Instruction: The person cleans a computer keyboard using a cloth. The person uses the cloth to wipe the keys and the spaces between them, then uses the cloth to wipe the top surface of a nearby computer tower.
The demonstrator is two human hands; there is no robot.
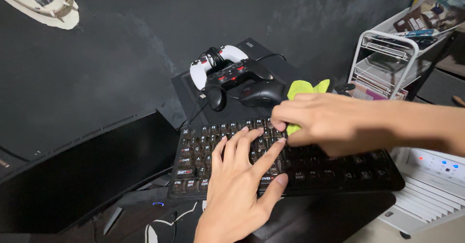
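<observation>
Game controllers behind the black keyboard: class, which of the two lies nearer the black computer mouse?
The black game controller with red buttons; it sits just above the black computer mouse, while the white controller lies behind it, farther left.

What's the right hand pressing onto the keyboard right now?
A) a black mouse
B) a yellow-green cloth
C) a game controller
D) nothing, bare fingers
B: the right hand pinches a yellow-green cloth against the keyboard keys, while the mouse lies untouched behind.

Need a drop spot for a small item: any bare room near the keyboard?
Bare patch: dark desk front of the keyboard, right of the left hand. Crowded behind it: mouse, two game controllers and cables. Right hand presses a yellow-green cloth on the keys; monitor blocks left.
</observation>
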